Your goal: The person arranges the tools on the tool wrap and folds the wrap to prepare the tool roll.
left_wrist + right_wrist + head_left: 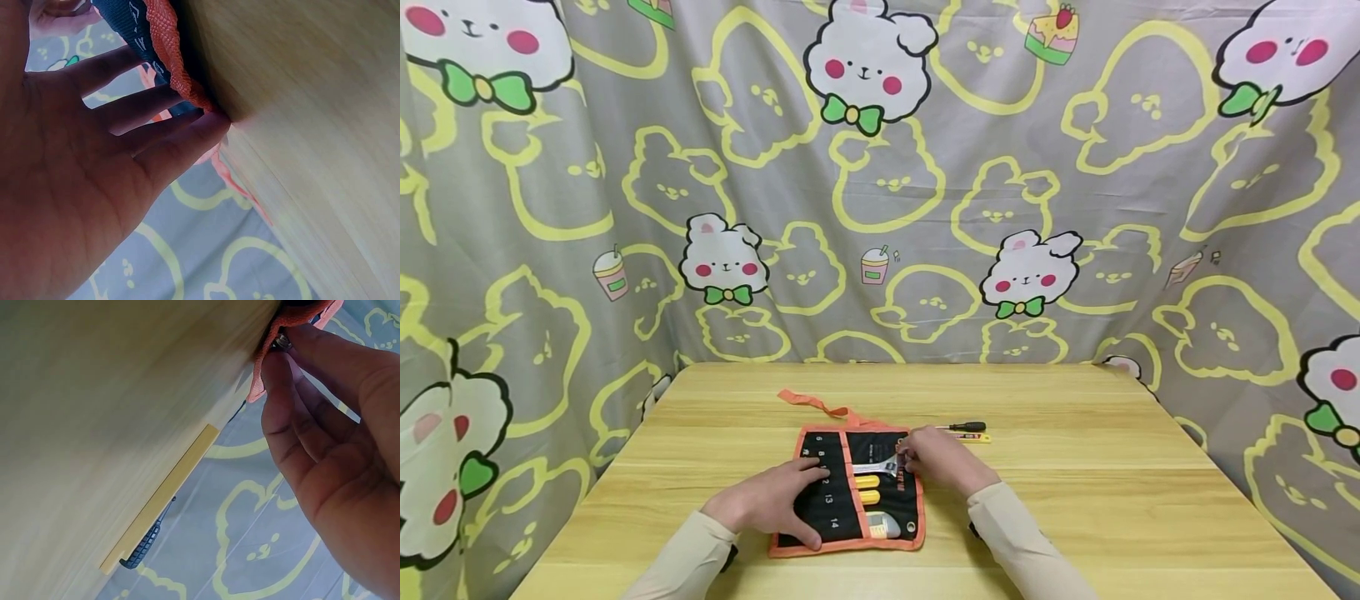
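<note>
Rests released left-hand grip (771, 497) on black, orange-edged rectangular fabric tool roll (842, 502); pinches small silvery metal piece (283, 342) in right-hand grip (943, 460)

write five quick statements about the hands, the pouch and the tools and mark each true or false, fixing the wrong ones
1. The left hand rests on the tool pouch. True.
2. The adjustable wrench lies outside the pouch. False: it sits in a pocket.
3. A black-handled screwdriver lies on the table, outside the pouch. True.
4. The pouch's trim is blue. False: it is orange.
5. Both hands wear gloves. False: both are bare.
</note>
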Motion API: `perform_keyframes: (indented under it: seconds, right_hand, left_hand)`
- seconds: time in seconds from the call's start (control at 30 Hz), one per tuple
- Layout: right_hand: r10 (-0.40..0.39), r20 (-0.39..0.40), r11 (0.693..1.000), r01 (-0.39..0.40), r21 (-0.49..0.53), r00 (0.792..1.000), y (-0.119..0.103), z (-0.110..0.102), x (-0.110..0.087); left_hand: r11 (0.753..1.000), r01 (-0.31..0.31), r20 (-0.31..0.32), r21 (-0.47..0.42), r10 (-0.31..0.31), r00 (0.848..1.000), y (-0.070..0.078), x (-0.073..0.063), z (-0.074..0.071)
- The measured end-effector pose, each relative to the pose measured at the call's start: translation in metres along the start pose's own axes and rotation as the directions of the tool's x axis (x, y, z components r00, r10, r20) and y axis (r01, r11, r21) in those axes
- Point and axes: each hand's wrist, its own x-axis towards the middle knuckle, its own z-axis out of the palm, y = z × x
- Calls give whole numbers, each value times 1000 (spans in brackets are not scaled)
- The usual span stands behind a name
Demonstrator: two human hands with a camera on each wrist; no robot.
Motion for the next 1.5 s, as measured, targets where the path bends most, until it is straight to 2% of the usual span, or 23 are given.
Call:
perform_keyframes:
  seconds: [0.83,1.5]
  right_hand:
    - [-6,-18,999,5,-34,1000,-10,4,8]
    - [37,-27,996,-39,-79,999,-27,10,11]
  left_hand:
    - [1000,-4,-6,5,4,1000,1,-1,-1]
    - [1000,-13,-6,3,13,1000,0,-2,-1]
